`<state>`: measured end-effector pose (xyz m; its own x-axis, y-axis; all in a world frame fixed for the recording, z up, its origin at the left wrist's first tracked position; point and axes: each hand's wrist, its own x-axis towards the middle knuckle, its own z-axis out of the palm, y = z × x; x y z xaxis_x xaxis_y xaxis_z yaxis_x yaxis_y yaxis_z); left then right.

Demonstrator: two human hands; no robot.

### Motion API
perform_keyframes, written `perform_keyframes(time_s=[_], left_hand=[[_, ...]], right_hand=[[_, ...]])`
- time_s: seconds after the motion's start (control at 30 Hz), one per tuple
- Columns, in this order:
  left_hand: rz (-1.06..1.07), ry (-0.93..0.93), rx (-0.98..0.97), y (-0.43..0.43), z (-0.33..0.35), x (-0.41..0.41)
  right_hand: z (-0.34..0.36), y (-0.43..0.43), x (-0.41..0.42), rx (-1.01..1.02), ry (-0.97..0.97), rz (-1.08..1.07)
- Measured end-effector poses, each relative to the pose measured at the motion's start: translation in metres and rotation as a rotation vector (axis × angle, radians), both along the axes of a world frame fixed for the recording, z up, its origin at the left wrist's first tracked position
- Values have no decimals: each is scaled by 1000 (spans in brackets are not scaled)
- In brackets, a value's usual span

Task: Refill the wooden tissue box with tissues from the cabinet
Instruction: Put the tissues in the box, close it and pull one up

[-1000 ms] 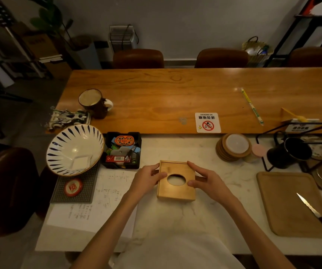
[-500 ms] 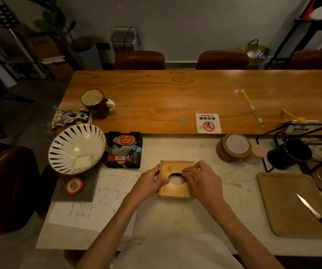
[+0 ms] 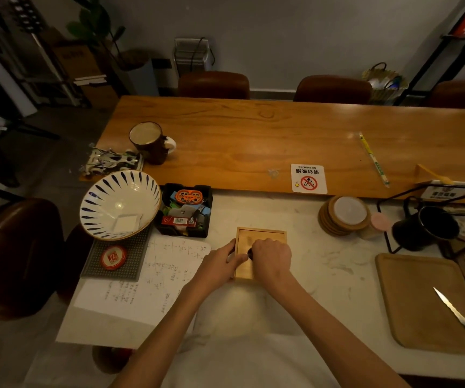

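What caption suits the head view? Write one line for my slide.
Left hand grips the square wooden tissue box on the white marble counter; right hand curls over its top opening.

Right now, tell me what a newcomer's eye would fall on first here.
First, the two hands at the near middle of the counter: the left hand holds the left edge of the box, and the right hand is curled over its top. Next, the big blue-striped bowl at the left. Then the knife lying bare on the board at the right.
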<state>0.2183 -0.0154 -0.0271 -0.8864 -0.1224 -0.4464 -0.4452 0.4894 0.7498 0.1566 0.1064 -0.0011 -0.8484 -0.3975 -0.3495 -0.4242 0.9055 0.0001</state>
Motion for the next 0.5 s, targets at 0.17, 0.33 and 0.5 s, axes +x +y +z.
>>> perform_keyframes(time_s=[0.17, 0.33, 0.5], left_hand=[[-22, -10, -48, 1, -2, 1], [-12, -26, -81, 5, 0, 3], [-9, -27, -85, 6, 2, 5]], right_hand=[[0, 6, 1, -143, -26, -107], [-2, 7, -1, -171, -48, -150], [-3, 7, -4, -177, -22, -85]])
